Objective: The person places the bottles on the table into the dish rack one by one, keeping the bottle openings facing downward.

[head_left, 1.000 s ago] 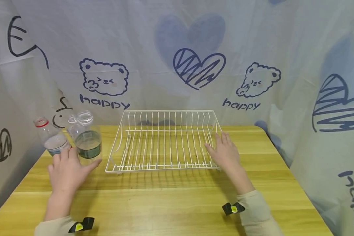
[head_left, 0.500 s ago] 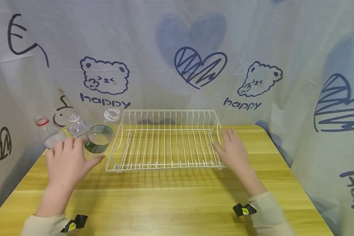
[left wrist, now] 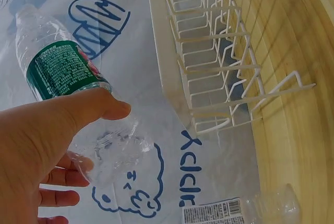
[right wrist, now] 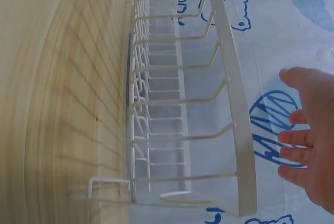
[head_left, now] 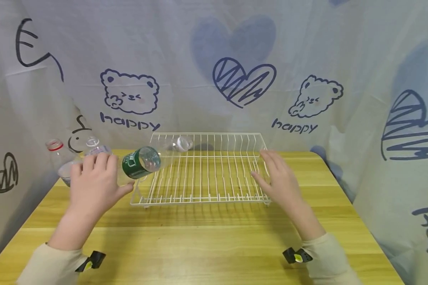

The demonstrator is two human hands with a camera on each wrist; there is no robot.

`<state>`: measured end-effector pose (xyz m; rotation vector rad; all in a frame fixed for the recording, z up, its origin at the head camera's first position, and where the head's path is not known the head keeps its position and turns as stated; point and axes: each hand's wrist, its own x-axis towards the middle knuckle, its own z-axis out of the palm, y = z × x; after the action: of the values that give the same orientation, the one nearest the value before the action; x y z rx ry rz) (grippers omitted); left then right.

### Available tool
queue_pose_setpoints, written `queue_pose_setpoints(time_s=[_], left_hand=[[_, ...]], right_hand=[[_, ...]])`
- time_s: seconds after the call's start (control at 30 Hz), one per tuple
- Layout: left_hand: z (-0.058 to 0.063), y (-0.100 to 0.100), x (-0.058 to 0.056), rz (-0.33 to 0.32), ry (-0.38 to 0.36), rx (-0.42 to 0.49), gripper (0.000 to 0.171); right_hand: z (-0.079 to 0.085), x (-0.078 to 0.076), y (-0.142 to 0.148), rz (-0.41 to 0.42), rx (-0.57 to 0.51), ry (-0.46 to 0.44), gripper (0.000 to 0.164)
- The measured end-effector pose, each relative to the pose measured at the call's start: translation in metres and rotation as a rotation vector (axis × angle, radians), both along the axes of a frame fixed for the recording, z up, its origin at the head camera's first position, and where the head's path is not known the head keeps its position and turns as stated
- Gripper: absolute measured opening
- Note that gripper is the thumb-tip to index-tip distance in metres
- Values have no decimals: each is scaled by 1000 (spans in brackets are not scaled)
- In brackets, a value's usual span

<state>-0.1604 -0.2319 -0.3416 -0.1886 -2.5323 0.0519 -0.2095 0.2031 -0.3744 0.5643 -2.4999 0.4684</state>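
My left hand (head_left: 92,186) grips a clear plastic bottle (head_left: 135,164) with a green label by its base end, thumb on one side and fingers on the other. Tilted well over, the bottle points its open neck to the right, above the left part of a white wire dish rack (head_left: 199,202). In the left wrist view the thumb lies just below the label (left wrist: 62,70). My right hand (head_left: 279,182) hovers by the rack's right end with fingers extended; the right wrist view shows it apart from the rim (right wrist: 237,104), holding nothing.
Behind my left hand stand two more clear bottles: one with a red neck ring (head_left: 55,145), another with a clear neck (head_left: 92,143). The rack stands on a wooden table (head_left: 199,253), close to a hanging printed cloth (head_left: 185,99) at the back.
The green-labelled bottle has left its place beside the other bottles, tipped over to the right and moved over the rack's left side with my left hand. My right hand stays near the rack's right end.
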Motion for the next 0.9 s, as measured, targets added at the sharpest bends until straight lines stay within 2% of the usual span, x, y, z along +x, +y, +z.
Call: queue_pose_setpoints(time_s=[0.13,0.43,0.73,0.9], left_hand=[[1,8,-3,-29,22,-44,79],[-6,25,-13,-127,139,-113,73],[-11,40,-17,-205,209,-186,80],[-11,46,-20,-242,256,-217,79]], right_hand=[[0,0,-6,72,-13,101,69],[0,-1,-24,192,-31,206,85],[-1,-3,-45,269,8,265,86],[-6,-8,-55,271,44,250,88]])
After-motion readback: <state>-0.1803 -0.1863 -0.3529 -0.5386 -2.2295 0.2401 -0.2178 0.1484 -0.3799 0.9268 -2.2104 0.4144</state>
